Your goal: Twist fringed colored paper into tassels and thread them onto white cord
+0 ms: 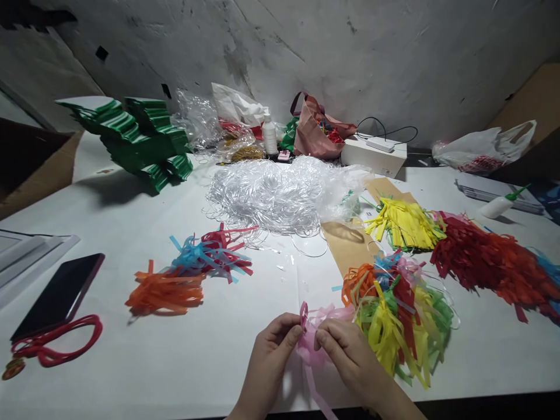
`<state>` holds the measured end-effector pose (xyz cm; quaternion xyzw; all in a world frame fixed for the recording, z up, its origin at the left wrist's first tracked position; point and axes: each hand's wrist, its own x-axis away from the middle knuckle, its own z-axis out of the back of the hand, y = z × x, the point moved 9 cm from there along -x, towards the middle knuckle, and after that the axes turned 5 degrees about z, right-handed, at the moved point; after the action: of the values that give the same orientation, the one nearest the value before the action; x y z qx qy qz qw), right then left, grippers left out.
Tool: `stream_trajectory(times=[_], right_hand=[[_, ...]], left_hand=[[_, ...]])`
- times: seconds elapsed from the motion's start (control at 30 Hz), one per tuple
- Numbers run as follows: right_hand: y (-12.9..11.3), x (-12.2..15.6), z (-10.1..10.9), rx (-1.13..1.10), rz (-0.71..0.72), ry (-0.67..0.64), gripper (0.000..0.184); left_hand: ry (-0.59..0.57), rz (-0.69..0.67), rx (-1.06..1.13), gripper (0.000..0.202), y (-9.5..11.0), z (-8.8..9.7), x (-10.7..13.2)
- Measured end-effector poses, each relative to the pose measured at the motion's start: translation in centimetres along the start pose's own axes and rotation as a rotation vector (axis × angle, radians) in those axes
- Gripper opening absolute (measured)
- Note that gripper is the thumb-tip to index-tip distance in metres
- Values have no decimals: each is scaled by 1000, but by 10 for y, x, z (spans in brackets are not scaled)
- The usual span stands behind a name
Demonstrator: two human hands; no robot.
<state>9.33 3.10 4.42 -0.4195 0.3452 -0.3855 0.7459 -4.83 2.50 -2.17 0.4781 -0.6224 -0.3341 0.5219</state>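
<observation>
Near the table's front edge, both hands pinch a pink paper tassel (319, 344) whose strips hang down between them. My left hand (273, 350) is closed near its looped top, thumb against the fingers. My right hand (350, 356) is closed on its other side; exactly what lies between those fingertips is hidden. Right beside my right hand lies a bunch of multicoloured tassels (402, 321) in orange, yellow, green, red and blue. To the left lie an orange tassel (168, 291) and, behind it, blue and red tassels (205, 256).
A heap of white string (275, 192) fills the table's middle back. Yellow tassels (402, 224) and red tassels (494, 262) lie at right, near a glue bottle (499, 205). At left are a phone (59, 294), a red cord (65, 344) and stacked green cutouts (135, 140).
</observation>
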Motion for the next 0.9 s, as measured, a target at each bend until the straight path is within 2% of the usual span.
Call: stream_trajectory(times=[0.17, 0.27, 0.33, 0.43, 0.53, 0.67, 0.77, 0.9], right_hand=[[0, -6, 4, 21, -23, 84, 37], [-1, -9, 2, 82, 3, 94, 29], [-2, -10, 2, 146, 29, 110, 26], [-5, -9, 1, 218, 75, 110, 27], [-11, -9, -4, 230, 119, 41, 24], [-18, -10, -6, 224, 141, -10, 25], [-22, -13, -2, 228, 166, -1, 25], [-27, -18, 3, 238, 205, 13, 26]], left_hand=[[-55, -124, -143, 17, 12, -12, 4], [-36, -239, -245, 15, 22, -15, 9], [-48, -261, -273, 17, 25, -17, 11], [-87, -128, -186, 24, 18, -15, 6], [-135, 30, -50, 32, 11, -16, 1], [-213, 34, -11, 28, 15, -20, 0], [-147, -27, -60, 28, 19, -6, -1], [64, -133, -123, 29, 28, 28, -5]])
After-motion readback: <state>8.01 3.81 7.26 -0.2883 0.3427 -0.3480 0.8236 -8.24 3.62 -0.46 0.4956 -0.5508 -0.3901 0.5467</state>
